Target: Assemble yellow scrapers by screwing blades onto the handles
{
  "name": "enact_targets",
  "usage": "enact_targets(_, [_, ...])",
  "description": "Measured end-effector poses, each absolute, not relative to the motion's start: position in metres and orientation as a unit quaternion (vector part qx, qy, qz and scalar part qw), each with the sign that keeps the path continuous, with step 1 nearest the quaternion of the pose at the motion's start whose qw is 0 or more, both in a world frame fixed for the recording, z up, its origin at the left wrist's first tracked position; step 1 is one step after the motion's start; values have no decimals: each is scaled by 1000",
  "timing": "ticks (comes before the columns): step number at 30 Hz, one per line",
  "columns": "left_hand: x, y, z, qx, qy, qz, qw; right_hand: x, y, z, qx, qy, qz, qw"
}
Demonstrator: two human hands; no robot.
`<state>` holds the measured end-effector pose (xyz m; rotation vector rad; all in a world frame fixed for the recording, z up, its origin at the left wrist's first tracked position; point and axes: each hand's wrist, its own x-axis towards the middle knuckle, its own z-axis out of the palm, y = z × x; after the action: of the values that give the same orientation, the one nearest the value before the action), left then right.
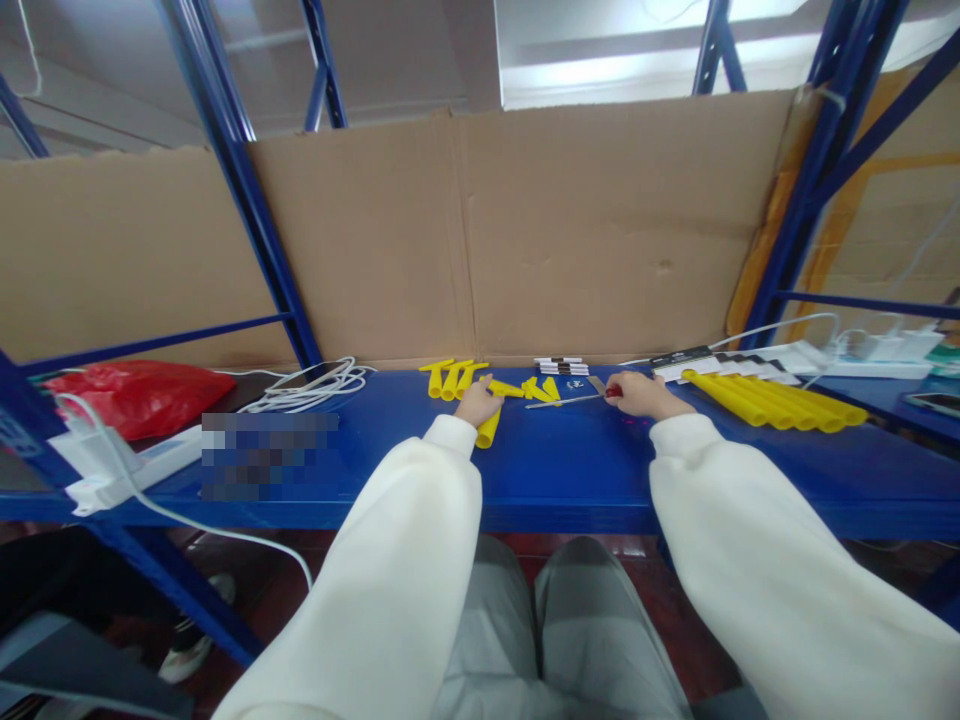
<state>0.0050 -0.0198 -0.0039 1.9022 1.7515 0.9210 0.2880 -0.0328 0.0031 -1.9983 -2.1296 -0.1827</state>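
My left hand [478, 402] is closed around a yellow T-shaped plastic piece [487, 430], its tube end pointing toward me and its crossbar reaching right. Near the table top, my right hand [637, 394] has its fingers on the red handle of a screwdriver [566, 402], whose long thin metal shaft points left. Several small yellow plastic parts [540, 390] lie between my hands. Just behind them are tiny loose metal-looking pieces [575, 384], too small to make out. Similar yellow T-shaped pieces [451, 382] stand in a row beyond my left hand.
Several yellow tubes [772, 402] lie on the blue table [570, 470] at right, beside black-and-white packs [682, 358]. White-and-black sticks [561, 366] rest at the back. To the left are a red bag [142, 395], a coiled white cable [322, 385] and a power strip [161, 455]. Cardboard [600, 230] walls the back.
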Motion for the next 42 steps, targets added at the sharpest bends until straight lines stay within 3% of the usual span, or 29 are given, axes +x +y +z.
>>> enact_targets(7, [5, -23, -1, 682, 636, 333, 138, 280, -41, 10, -715, -698, -10, 37])
enact_targets(28, [6, -20, -2, 697, 619, 354, 72, 271, -25, 5, -679, -722, -4, 135])
enact_targets(42, [11, -21, -7, 719, 590, 360, 76, 234, 41, 12, -728, -682, 12, 67])
